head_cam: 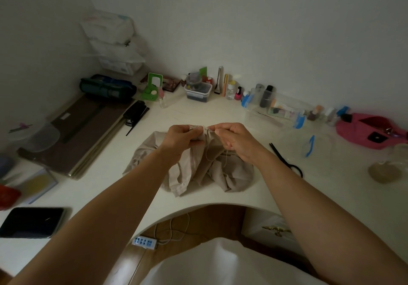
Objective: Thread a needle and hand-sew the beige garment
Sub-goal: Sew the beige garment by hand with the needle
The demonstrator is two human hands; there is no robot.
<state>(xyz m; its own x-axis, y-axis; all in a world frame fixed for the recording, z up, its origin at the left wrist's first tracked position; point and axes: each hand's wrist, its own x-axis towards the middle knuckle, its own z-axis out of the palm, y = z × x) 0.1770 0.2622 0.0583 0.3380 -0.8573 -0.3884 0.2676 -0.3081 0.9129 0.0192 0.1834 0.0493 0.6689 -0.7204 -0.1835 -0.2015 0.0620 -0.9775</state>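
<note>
- power strip (144, 242): lies on the wooden floor under the desk's curved cut-out.
- beige garment (198, 174): crumpled on the white desk (198, 112), top fold raised between both hands.
- left hand (182, 137): fingers curled, pinching the raised fold.
- right hand (235, 140): thumb and forefinger pinch the fold's edge; pale thread (208, 154) hangs below; needle indiscernible.
- black scissors (280, 154): on the desk, right of the garment.
- bottles (230, 90): along the far wall.

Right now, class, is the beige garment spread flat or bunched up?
Bunched up: the garment lies in crumpled folds on the table, its top edge pinched between left hand and right hand.
</note>
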